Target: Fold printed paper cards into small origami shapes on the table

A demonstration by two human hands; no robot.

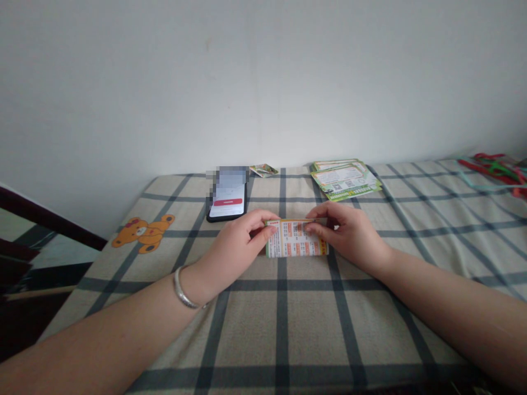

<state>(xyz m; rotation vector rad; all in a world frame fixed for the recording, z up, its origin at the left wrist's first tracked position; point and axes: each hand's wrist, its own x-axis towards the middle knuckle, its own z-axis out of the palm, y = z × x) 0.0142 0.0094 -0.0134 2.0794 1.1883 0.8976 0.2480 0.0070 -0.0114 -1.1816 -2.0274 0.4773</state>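
Note:
A small printed card [295,240] with orange and white panels and a green edge is held just above the checked cloth in the middle. My left hand [236,241] pinches its left end with thumb and fingers closed; a silver bangle sits on that wrist. My right hand [348,230] pinches the card's right end, fingers curled over the top edge. The card stands roughly upright, facing me.
A black phone [227,202] with a lit screen lies behind my left hand. A stack of similar green-edged cards [345,178] lies at the back, a folded card [263,170] near the wall. Red and green cords [496,169] lie far right. The cloth [284,318] has a bear print [144,233].

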